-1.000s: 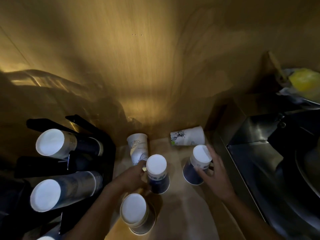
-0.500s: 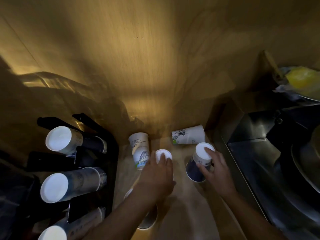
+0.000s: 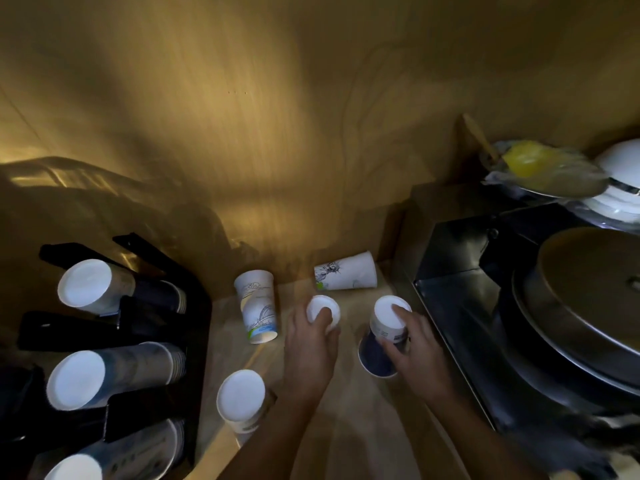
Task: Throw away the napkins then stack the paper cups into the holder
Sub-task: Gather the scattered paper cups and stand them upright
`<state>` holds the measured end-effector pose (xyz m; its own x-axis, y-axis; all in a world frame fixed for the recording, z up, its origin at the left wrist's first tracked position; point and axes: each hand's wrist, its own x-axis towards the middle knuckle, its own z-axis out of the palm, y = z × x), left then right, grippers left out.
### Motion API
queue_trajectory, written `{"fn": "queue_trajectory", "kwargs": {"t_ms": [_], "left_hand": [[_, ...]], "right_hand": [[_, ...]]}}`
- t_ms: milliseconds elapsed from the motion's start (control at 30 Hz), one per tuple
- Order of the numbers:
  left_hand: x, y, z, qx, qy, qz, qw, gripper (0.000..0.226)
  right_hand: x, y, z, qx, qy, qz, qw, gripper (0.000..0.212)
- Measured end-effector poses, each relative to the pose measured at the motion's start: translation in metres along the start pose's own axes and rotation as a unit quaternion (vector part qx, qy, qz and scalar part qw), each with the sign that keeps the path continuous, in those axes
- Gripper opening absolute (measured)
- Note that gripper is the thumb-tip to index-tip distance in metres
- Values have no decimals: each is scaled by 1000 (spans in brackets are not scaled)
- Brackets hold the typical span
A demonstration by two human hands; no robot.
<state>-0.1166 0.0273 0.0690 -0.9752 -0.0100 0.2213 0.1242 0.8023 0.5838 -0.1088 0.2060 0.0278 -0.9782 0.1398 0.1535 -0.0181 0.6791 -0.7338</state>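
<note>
Several paper cups sit on a wooden counter. My left hand (image 3: 310, 348) is wrapped around an upside-down cup (image 3: 323, 309) in the middle. My right hand (image 3: 415, 348) grips a second upside-down dark blue cup (image 3: 381, 336) just to the right. A third upside-down cup (image 3: 240, 400) stands nearer me on the left. Two white printed cups lie on their sides by the wall, one at the left (image 3: 258, 306) and one at the back (image 3: 346, 271). The black cup holder (image 3: 152, 323) at the left carries stacks of cups in three slots (image 3: 114, 287) (image 3: 110, 372) (image 3: 114, 459). No napkins are in view.
A dark metal box and a large round metal lid (image 3: 588, 299) fill the right side. Behind them are white dishes (image 3: 620, 188) and a yellow item in plastic (image 3: 530, 164). A wooden wall closes the back of the counter.
My left hand has shifted forward over the middle cup and closed on it. My right hand has tightened around the dark blue cup. The view has tilted slightly left.
</note>
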Motion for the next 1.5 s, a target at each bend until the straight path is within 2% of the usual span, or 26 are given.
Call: {"fn": "queue_trajectory", "kwargs": {"t_ms": [67,167,300,367,433,533,600,667,767,900,967,1067,1167,1233,1300,1367,1500], "left_hand": [[-7,5,4,-41,8,10,999,13],[-25,3,18,-89,-29,25,995,10],[-32,-3,24,-179,-41,-15,983,15],[-30,-3,23,-207,-47,-31,977,18],[-29,-1,21,-232,-44,-41,971,27],[-28,-3,22,-269,-31,-72,960,54],[-28,-3,22,-311,-56,-120,941,72],[-27,-3,21,-332,-74,-148,929,78],[-28,-6,21,-332,-77,-144,929,61],[-29,-14,18,-321,-111,-138,930,51],[-31,-18,18,-291,-139,-169,931,55],[-36,-22,15,-244,-162,-219,931,76],[-41,-20,11,-238,-130,-150,951,77],[-43,-18,7,-242,-117,-71,961,79],[-43,-16,4,-196,-127,2,972,83],[-41,-14,1,-140,-141,55,978,75],[-31,-13,-6,-64,-144,72,985,52]], "right_hand": [[-3,-1,-3,5,4,-5,1000,56],[-7,-2,-10,9,28,-13,999,55],[-6,-10,-26,-30,67,-5,997,57],[-1,-20,-35,-10,98,-6,995,58],[5,-36,-45,33,145,-25,989,58],[14,-61,-61,94,212,-80,969,59],[16,-75,-69,129,216,-109,962,61],[15,-85,-71,140,199,-145,959,62],[9,-89,-64,93,144,-192,966,62],[1,-84,-44,24,78,-196,977,61],[-2,-75,-32,-10,33,-185,982,60],[-6,-56,-12,-74,-50,-169,982,58],[-14,-40,3,-114,-120,-155,974,56],[-18,-34,9,-102,-127,-147,976,54],[-19,-34,11,-88,-118,-157,977,52],[-17,-36,9,-64,-121,-166,977,50],[-10,-35,-2,11,-157,-168,973,42]]}}
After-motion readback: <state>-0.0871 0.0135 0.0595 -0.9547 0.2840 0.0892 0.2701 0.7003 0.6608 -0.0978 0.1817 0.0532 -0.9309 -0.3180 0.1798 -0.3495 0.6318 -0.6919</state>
